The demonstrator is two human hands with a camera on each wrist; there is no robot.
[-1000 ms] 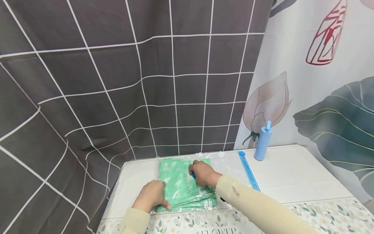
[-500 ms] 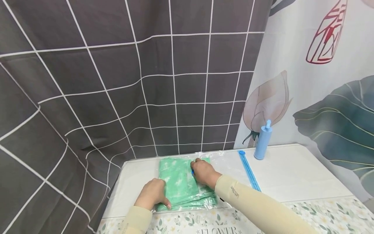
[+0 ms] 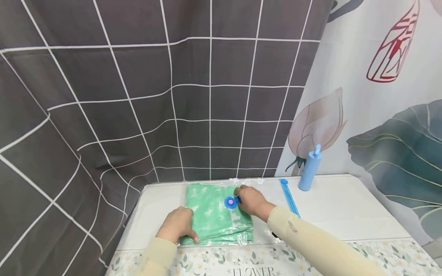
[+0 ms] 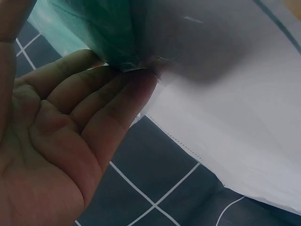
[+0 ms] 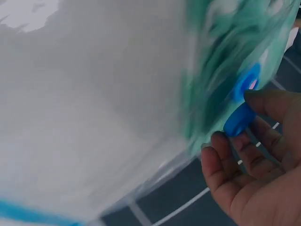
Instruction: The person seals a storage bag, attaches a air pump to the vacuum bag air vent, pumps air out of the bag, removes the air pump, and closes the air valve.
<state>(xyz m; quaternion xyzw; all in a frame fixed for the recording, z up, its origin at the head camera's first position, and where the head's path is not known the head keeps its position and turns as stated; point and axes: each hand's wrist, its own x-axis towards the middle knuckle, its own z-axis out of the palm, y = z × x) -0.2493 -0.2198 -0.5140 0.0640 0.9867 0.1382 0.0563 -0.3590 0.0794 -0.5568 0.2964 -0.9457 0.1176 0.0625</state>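
Note:
A clear vacuum storage bag (image 3: pixel 262 188) lies on the table with folded green patterned cloth (image 3: pixel 210 209) inside. On the bag's upper face sits a round blue valve (image 3: pixel 230 202) with a pink centre. Right beside it, my right hand (image 3: pixel 253 200) pinches a blue valve cap (image 5: pixel 240 119) between thumb and fingers. Whether cap and valve are joined I cannot tell. At the bag's left edge rests my left hand (image 3: pixel 177 224), its fingers nearly straight and touching the plastic in the left wrist view. A blue zip strip (image 3: pixel 289 197) runs along the bag's right end.
A light blue hand pump (image 3: pixel 309 168) stands upright at the table's back right. The white table top (image 3: pixel 345 207) has a floral cloth border (image 3: pixel 380 251) at the front. Behind hang a dark grid curtain (image 3: pixel 228 99) and a printed light one.
My right hand has moved right, off the valve, with the cap in its fingers. The valve's pink centre now shows. My left hand stays at the bag's left edge; the head view has shifted slightly.

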